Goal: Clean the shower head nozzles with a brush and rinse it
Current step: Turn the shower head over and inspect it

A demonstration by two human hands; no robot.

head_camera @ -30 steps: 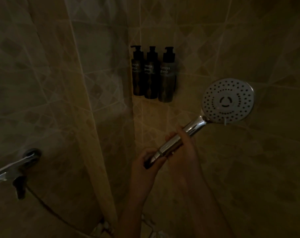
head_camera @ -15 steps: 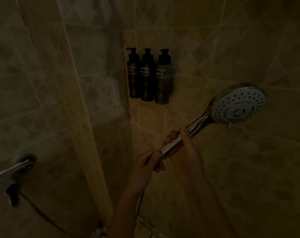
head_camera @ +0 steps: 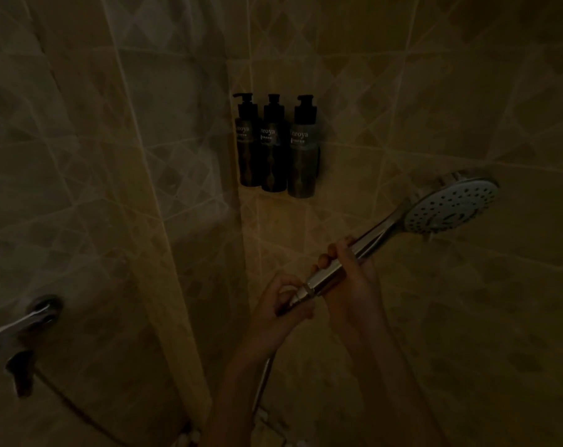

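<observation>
In a dim tiled shower I hold a chrome hand shower head (head_camera: 451, 208) at the right. Its round white nozzle face is tilted, turned partly down and toward me. My right hand (head_camera: 348, 279) is wrapped around the chrome handle (head_camera: 373, 233). My left hand (head_camera: 283, 304) pinches the hose nut (head_camera: 302, 293) at the handle's lower end. The hose (head_camera: 262, 382) hangs down below my left wrist. No brush is visible.
Three dark pump bottles (head_camera: 273, 146) hang in the wall corner above my hands. A chrome tap fitting (head_camera: 22, 324) with a dark lever sticks out of the left wall. Tiled walls close in on all sides.
The shower head has swung right and tilted, so its nozzle face is seen more edge-on. My left hand's fingers have shifted onto the nut at the handle's end.
</observation>
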